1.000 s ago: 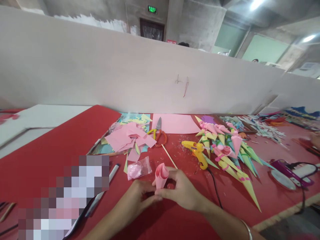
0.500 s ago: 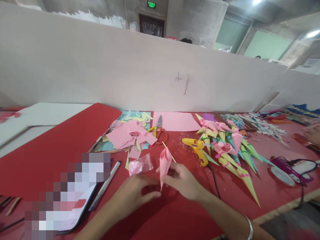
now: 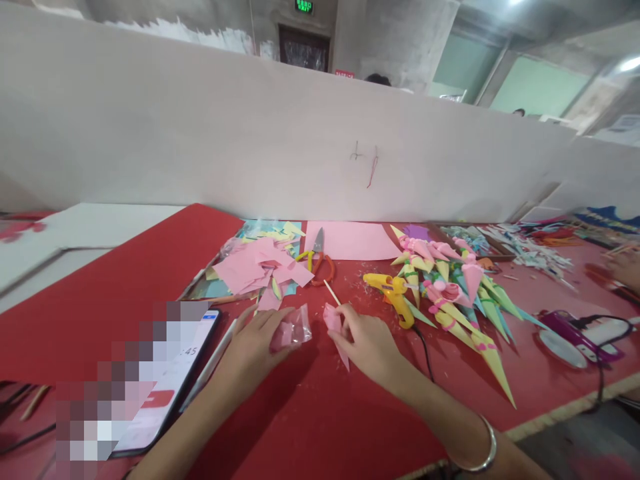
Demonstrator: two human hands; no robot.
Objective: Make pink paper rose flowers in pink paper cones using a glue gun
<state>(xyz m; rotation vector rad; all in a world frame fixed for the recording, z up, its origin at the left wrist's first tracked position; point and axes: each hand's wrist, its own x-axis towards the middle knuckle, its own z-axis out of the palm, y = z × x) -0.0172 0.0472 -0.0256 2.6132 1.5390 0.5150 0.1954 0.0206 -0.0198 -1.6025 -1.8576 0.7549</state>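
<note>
My left hand (image 3: pixel 257 343) is closed over the small clear plastic bag (image 3: pixel 299 327) with something pink inside. Part of the bag is hidden under the fingers. In my right hand (image 3: pixel 367 343) is a pink paper cone (image 3: pixel 334 319), pinched between thumb and fingers and tilted, with its point towards me. A thin pale stick (image 3: pixel 331 292) lies just beyond the cone. To the right of that hand is a yellow hot glue gun (image 3: pixel 395 293), lying on the red table.
Orange-and-yellow scissors (image 3: pixel 320 260) lie behind a heap of pink paper pieces (image 3: pixel 255 267). Finished-looking paper cones (image 3: pixel 460 300) are piled at the right. A phone (image 3: pixel 165 393) and a pale pen (image 3: pixel 213 360) are at the left. Another person's hand (image 3: pixel 627 270) shows far right.
My left hand has moved left and away from the cone onto the plastic bag. My right hand has tipped the upright cone over and lowered it.
</note>
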